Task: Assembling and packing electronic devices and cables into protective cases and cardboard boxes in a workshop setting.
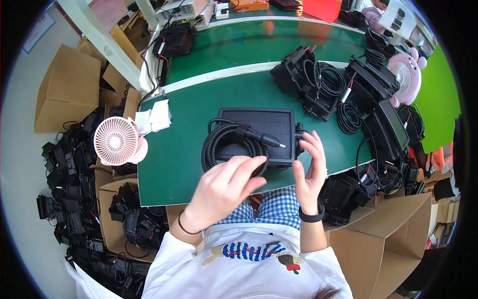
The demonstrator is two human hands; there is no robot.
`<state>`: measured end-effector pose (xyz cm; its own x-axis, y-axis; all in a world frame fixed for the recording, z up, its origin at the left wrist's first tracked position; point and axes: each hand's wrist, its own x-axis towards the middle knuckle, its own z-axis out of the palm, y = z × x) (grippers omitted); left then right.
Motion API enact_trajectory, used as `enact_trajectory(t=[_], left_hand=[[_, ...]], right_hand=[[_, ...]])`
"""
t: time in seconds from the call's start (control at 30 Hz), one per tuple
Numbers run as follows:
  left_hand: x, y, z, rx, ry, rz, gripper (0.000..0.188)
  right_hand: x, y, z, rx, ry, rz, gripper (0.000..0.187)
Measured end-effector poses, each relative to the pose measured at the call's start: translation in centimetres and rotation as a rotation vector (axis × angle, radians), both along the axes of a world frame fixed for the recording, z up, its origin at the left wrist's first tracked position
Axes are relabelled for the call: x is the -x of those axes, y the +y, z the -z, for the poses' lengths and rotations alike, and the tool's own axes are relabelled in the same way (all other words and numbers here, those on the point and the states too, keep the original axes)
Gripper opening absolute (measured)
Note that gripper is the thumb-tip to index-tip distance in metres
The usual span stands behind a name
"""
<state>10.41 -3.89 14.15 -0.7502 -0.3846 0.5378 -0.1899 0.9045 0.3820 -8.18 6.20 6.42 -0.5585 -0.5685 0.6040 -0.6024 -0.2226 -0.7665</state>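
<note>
Two hands hover over a flat black box (pixel 259 132) that lies on the green table (pixel 184 164), right in front of the person. The box has a mesh top. A black ribbed cable (pixel 219 144) sits on it in a neat round coil, so it looks tidy and does not spread out. The cable's plug end (pixel 264 138) lies across the coil and points to the right.

The left hand (pixel 224 187) is loose and half open. Its fingers reach toward the near side of the coil, and they seem to touch it or be just above it; I cannot tell which. It grips nothing.

The right hand (pixel 311 167) is open too, with its fingers up and spread. It stands at the right edge of the box, near a small black knob there. It holds nothing.

More black boxes with coiled cables (pixel 318 82) wait farther back on the table. A small pink fan (pixel 117 141) stands at the left edge. Cardboard boxes (pixel 62 89) with more black parts sit on the floor.
</note>
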Motion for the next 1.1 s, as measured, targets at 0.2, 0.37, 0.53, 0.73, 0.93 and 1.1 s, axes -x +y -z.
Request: enact_trajectory(t=[0.2, 0.37, 0.53, 0.73, 0.93, 1.1], left_hand=[[0.5, -1.8, -1.1, -0.164, -0.014, 0.198, 0.023], [1.6, -3.6, -1.6, 0.11, 0.061, 0.04, 0.031], [2.1, -4.5, -1.4, 0.166, 0.023, 0.117, 0.031], [3.0, -5.4, -2.2, 0.167, -0.034, 0.226, 0.03], [2.5, -4.6, -2.8, 0.192, -0.07, 0.182, 0.023], [2.8, -3.9, -2.6, 0.246, -0.051, 0.143, 0.023]], right_hand=[[-0.9, -1.7, -4.7, -0.029, 0.342, -0.156, 0.044], [-1.8, -1.8, -4.4, -0.095, 0.07, -0.149, 0.028], [-1.7, -2.2, -4.7, -0.108, 0.041, -0.144, 0.029], [-0.2, -2.4, -4.8, -0.128, 0.495, -0.078, 0.038], [-0.7, -2.5, -6.6, -0.232, 0.803, -0.016, 0.026], [-1.1, -2.6, -6.8, -0.276, 0.68, -0.037, 0.017]])
